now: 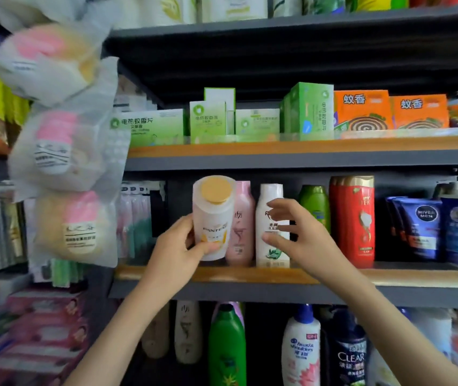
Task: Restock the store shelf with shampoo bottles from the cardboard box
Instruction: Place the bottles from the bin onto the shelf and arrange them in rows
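Observation:
My left hand (176, 253) grips a white Pantene shampoo bottle (213, 215) with a gold cap, tilted toward me at the left end of the middle shelf (250, 274). Right of it stand a pink bottle (241, 227) and a white bottle (271, 232) with a green leaf label. My right hand (297, 232) hovers in front of the white bottle, fingers and thumb spread and curved, not clearly touching it. A green bottle (315, 204) and a red bottle (354, 218) stand further right. The cardboard box is out of sight.
Blue Nivea Men tubes (423, 232) fill the right end of the middle shelf. Green and orange mosquito-repellent boxes (308, 110) line the shelf above. More shampoo bottles (300, 346) stand on the shelf below. Bagged sponges (66, 151) hang at the left, close to the shelf's end.

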Available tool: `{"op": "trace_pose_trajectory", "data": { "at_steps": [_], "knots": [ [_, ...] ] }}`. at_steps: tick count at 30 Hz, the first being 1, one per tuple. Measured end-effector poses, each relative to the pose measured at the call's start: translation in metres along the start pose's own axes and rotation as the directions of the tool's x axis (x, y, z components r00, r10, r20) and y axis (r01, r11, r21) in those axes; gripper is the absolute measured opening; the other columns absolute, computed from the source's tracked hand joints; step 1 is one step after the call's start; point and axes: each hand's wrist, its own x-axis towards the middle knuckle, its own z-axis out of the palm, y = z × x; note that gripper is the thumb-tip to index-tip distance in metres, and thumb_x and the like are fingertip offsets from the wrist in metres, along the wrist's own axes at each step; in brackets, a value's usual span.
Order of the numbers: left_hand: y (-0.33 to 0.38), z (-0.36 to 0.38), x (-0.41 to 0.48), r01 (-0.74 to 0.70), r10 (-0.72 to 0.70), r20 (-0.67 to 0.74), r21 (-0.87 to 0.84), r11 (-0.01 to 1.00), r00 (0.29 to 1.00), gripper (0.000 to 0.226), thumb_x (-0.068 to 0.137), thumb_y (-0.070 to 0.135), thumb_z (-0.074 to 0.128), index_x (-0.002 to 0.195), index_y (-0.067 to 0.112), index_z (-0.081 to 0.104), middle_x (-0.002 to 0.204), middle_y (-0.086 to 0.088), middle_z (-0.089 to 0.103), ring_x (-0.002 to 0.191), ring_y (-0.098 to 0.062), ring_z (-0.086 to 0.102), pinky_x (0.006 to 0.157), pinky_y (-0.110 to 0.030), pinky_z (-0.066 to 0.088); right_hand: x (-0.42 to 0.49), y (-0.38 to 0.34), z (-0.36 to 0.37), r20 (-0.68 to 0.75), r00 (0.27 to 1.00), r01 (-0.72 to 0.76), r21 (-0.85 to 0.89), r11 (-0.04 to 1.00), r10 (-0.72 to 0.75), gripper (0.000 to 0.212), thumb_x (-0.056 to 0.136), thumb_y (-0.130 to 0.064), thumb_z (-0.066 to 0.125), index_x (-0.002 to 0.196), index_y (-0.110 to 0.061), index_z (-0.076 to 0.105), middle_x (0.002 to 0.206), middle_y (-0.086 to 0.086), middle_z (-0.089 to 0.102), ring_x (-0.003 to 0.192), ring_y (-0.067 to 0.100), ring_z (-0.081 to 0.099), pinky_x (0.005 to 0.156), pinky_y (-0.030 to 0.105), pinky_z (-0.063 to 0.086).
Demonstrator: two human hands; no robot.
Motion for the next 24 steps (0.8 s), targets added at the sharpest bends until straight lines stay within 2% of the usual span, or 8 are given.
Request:
{"op": "trace_pose_trajectory", "data": {
  "at_steps": [5,8,10,13,15,18,21,24],
  "knots": [
    [-0.028,-0.029,0.016,0.176,-0.175,-0.039,0.016,0.984,0.984,0.034,0.082,0.010,0.069,0.114,0.019,0.058,0.109,0.008,0.065,0.102,-0.009,0.061,0.089,-0.028,0.048,0.007,0.020,0.020,-0.154,0.983,-0.103,-0.027,0.994,0.098,0.042,0.080,-0.008,0.070,0.115,-0.018,0.050,0.106,-0.001,0.056,0.097,0.011,0.055,0.087,0.034,0.051],
    [-0.030,-0.032,0.030,0.200,-0.200,0.005,0.017,0.980,0.980,0.040,0.087,0.014,0.064,0.126,0.016,0.054,0.119,0.005,0.063,0.107,-0.010,0.060,0.091,-0.028,0.046,0.008,0.026,0.036,-0.191,0.980,-0.088,-0.122,0.989,0.063,0.047,0.078,-0.007,0.072,0.119,-0.008,0.049,0.108,0.003,0.052,0.099,0.017,0.052,0.088,0.028,0.044],
    [-0.032,-0.032,0.039,0.200,-0.202,0.043,0.045,0.979,0.978,0.043,0.088,0.013,0.063,0.129,0.016,0.052,0.124,0.005,0.061,0.110,-0.011,0.058,0.094,-0.030,0.046,0.010,0.031,0.038,-0.297,0.955,-0.100,-0.275,0.956,0.014,0.058,0.072,-0.011,0.077,0.121,-0.001,0.047,0.113,0.010,0.050,0.108,0.024,0.046,0.089,0.019,0.031],
    [-0.038,-0.030,0.051,0.210,-0.215,0.085,0.064,0.976,0.973,0.044,0.088,0.013,0.063,0.130,0.016,0.049,0.128,0.003,0.059,0.115,-0.013,0.056,0.100,-0.040,0.045,0.014,0.041,0.036,-0.390,0.919,-0.204,-0.336,0.919,0.062,0.085,0.061,-0.018,0.086,0.128,0.005,0.039,0.122,0.021,0.045,0.116,0.035,0.040,0.096,0.029,0.029],
    [-0.046,-0.027,0.056,0.211,-0.219,0.099,0.086,0.974,0.971,0.042,0.087,0.012,0.064,0.126,0.016,0.049,0.126,0.004,0.058,0.114,-0.013,0.055,0.100,-0.039,0.045,0.016,0.045,0.034,-0.340,0.925,-0.268,-0.264,0.927,0.171,0.098,0.061,-0.021,0.087,0.137,0.002,0.029,0.130,0.020,0.040,0.123,0.032,0.037,0.100,0.033,0.030],
    [-0.064,-0.021,0.060,0.225,-0.245,0.110,0.171,0.959,0.963,0.034,0.086,0.013,0.065,0.117,0.014,0.051,0.115,0.005,0.060,0.103,-0.010,0.058,0.081,-0.024,0.047,0.020,0.050,0.034,-0.223,0.924,-0.348,-0.166,0.923,0.309,0.103,0.063,-0.024,0.085,0.142,-0.005,0.022,0.132,0.015,0.043,0.122,0.025,0.041,0.086,0.015,0.029],
    [-0.083,-0.014,0.069,0.277,-0.293,0.094,0.155,0.948,0.951,0.026,0.087,0.014,0.065,0.110,0.009,0.053,0.107,0.004,0.061,0.099,-0.010,0.058,0.068,-0.016,0.043,0.021,0.053,0.035,-0.172,0.919,-0.384,-0.172,0.907,0.356,0.086,0.064,-0.025,0.084,0.132,-0.008,0.034,0.122,0.009,0.048,0.101,0.015,0.043,0.070,0.015,0.027],
    [-0.093,-0.006,0.089,0.355,-0.356,0.114,0.023,0.934,0.928,0.025,0.087,0.010,0.064,0.108,0.008,0.052,0.111,0.001,0.062,0.104,-0.014,0.058,0.079,-0.025,0.048,0.024,0.053,0.034,-0.134,0.902,-0.431,-0.229,0.873,0.410,0.062,0.067,-0.030,0.082,0.110,-0.015,0.040,0.109,0.004,0.052,0.087,0.012,0.044,0.067,0.023,0.032]
  ]
}}
